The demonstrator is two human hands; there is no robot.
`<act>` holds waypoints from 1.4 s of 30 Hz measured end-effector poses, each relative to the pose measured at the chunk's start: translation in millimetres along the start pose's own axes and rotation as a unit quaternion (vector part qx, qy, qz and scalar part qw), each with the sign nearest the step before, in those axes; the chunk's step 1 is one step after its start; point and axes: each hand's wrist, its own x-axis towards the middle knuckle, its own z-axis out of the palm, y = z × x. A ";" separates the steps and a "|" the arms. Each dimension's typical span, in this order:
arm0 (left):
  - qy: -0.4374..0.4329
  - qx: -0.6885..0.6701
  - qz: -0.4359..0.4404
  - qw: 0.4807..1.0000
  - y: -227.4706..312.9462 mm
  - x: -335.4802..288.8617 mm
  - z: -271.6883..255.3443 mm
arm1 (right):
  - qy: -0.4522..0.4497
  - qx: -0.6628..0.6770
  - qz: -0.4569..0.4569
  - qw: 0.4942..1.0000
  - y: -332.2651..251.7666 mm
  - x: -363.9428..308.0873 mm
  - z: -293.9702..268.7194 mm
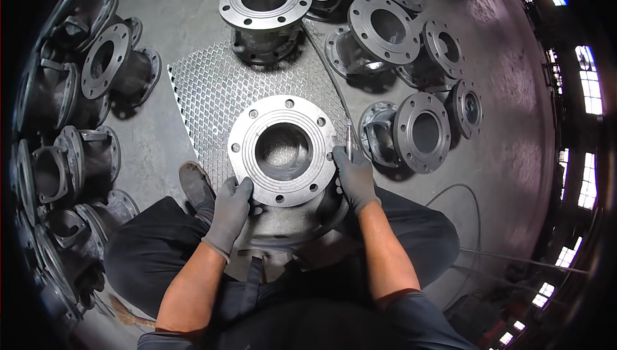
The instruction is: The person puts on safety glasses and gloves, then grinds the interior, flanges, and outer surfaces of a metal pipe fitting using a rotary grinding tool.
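Note:
A grey metal valve body (280, 107) stands between my legs, its round bolt-holed flange facing up around a wide bore. My left hand (230, 212), in a grey glove, grips the lower left of the flange rim, thumb on the edge and fingers curled beneath. On the right side my gloved right hand (355, 179) closes round the same rim. A slim pointed metal rod (349, 138) sticks up beside the right thumb; its lower end is hidden by that hand. Under the casting lies a sheet of diamond-patterned metal mesh (209, 86).
Beyond the casting stands another flanged body (265, 25) on the mesh. More castings lie to the right (421, 133) and along the left (106, 61). A dark cable (331, 67) crosses the mesh's right side. My shoe (193, 179) rests by its left edge.

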 end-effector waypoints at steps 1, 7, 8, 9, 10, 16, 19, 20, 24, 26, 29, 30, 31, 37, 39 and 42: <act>0.008 0.010 -0.008 1.000 2.0 -0.5 -0.7 | -0.009 -0.007 0.015 1.000 -7.4 -0.7 3.4; 0.072 0.153 0.095 0.981 -28.7 20.2 -10.4 | 0.028 -0.034 -0.089 0.995 23.2 26.0 9.9; 0.071 0.143 0.097 0.982 -34.6 23.1 -11.8 | 0.013 -0.008 -0.039 0.999 12.8 20.4 12.4; 0.070 0.135 0.092 0.984 -27.2 19.7 -6.5 | 0.014 -0.017 -0.037 0.999 13.4 20.3 11.3; 0.053 0.129 0.075 0.987 -19.3 14.2 -3.2 | 0.020 -0.003 -0.030 0.999 14.8 19.8 10.2; 0.025 0.152 0.102 0.983 -18.4 20.5 -8.9 | 0.047 0.057 -0.102 0.992 29.5 28.1 12.6; -0.029 0.013 0.150 0.988 -12.4 23.7 -15.3 | 0.036 0.027 -0.041 0.998 23.2 22.6 15.5; -0.030 0.007 0.135 0.990 -10.0 25.7 -17.2 | 0.031 0.029 -0.035 0.998 17.9 18.2 18.1; 0.104 0.071 0.143 0.982 3.3 20.8 -18.2 | 0.026 0.025 -0.021 0.999 21.0 6.1 34.4; 0.106 0.042 0.121 0.986 27.7 3.1 -19.2 | 0.004 0.015 0.012 1.000 11.0 -3.5 34.6; 0.094 0.011 0.135 0.986 67.2 -14.1 -17.2 | 0.001 -0.015 0.007 1.000 36.5 11.7 34.9; 0.115 0.063 0.164 0.978 75.6 -14.3 -18.1 | -0.024 -0.038 -0.026 0.999 41.8 16.2 37.8; 0.134 0.114 0.192 0.965 83.1 -15.3 -17.6 | -0.048 -0.062 -0.060 0.995 47.2 20.1 38.8; 0.175 0.138 0.222 0.949 81.6 -9.3 -13.2 | -0.049 -0.047 -0.089 0.994 26.3 2.0 47.2; 0.185 0.141 0.239 0.943 76.9 -7.7 -8.3 | -0.075 -0.124 0.011 0.989 -0.2 -9.3 41.2; 0.199 0.136 0.265 0.934 61.8 5.0 -0.7 | -0.043 -0.175 -0.086 0.980 -7.3 -6.9 19.6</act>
